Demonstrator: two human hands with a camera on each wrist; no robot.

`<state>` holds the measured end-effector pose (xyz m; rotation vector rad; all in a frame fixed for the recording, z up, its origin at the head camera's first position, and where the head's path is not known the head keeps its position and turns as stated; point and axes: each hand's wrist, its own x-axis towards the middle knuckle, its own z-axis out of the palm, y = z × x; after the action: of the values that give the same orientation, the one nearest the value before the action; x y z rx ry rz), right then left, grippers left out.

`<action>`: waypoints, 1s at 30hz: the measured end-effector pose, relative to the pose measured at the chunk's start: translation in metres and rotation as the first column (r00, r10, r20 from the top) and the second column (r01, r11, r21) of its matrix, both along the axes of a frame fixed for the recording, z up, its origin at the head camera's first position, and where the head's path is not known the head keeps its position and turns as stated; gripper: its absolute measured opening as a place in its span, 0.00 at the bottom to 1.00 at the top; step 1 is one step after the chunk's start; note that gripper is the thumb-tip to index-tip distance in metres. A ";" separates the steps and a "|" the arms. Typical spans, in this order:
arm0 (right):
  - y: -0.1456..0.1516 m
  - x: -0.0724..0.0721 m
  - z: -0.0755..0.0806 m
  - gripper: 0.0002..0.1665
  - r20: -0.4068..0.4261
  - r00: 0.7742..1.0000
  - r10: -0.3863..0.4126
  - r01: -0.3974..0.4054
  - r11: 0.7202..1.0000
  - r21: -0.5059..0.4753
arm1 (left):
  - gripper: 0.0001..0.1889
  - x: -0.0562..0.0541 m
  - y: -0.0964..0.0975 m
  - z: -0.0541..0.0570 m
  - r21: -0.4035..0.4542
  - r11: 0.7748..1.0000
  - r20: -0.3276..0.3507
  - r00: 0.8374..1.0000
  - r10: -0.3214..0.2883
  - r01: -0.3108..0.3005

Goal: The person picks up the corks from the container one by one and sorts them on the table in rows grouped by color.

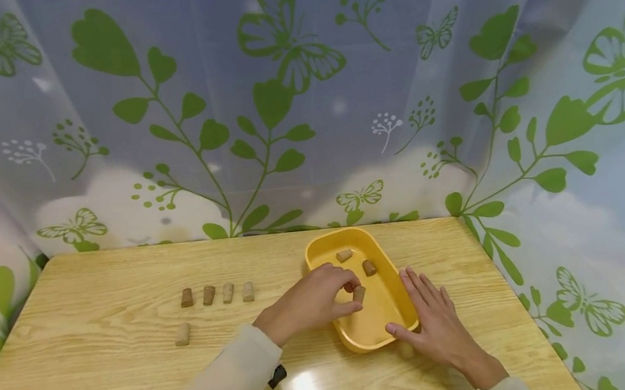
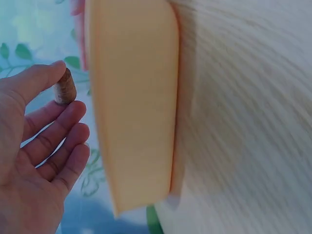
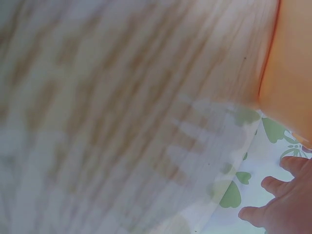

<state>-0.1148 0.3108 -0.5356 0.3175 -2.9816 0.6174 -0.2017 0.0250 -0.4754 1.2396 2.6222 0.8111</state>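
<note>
A cork [image 1: 360, 294] is pinched between the thumb and fingers of my left hand [image 1: 319, 296], above the yellow plastic tub [image 1: 364, 346]. The left wrist view shows that cork [image 2: 65, 87] at the fingertips, level with the tub's rim and beside its outer wall [image 2: 134, 107]. Two more corks lie inside the tub toward its far end, a light one [image 1: 344, 255] and a darker one [image 1: 369, 267]. My right hand [image 1: 440, 325] rests against the tub's right side, fingers straight along the outside and thumb at the near rim.
Left of the tub, several corks stand in a row on the wooden table [image 1: 107, 373], the rightmost cork [image 1: 247, 292] among them. A single cork [image 1: 183, 334] stands nearer, below the row's left end. A patterned curtain [image 1: 209, 104] hangs behind the table and to its right.
</note>
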 end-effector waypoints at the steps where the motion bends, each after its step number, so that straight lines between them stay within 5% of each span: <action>1: 0.000 0.000 0.000 0.62 -0.001 1.000 0.000 0.000 1.000 -0.001 | 0.14 0.001 -0.006 0.002 0.012 1.000 0.006 1.000 0.009 -0.009; 8: 0.000 0.000 0.000 0.63 0.009 1.000 0.000 0.000 1.000 -0.007 | 0.16 0.007 -0.052 0.011 0.069 0.995 0.029 0.997 0.074 -0.076; 15: -0.001 0.001 0.002 0.63 0.006 1.000 0.005 -0.005 1.000 -0.011 | 0.15 0.011 -0.101 0.004 0.063 0.987 -0.002 0.988 0.151 -0.151; 24: 0.000 0.000 0.001 0.63 0.006 1.000 0.018 -0.018 1.000 -0.011 | 0.17 0.009 -0.152 -0.016 -0.017 0.948 0.067 0.945 0.319 -0.319; 30: 0.001 0.000 0.001 0.63 0.007 1.000 0.014 -0.014 1.000 -0.009 | 0.17 0.013 -0.173 -0.019 -0.041 0.928 0.043 0.927 0.373 -0.371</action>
<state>-0.1148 0.3118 -0.5347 0.3363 -2.9850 0.6339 -0.1886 -0.1480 -0.4946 0.7067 2.8574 0.8345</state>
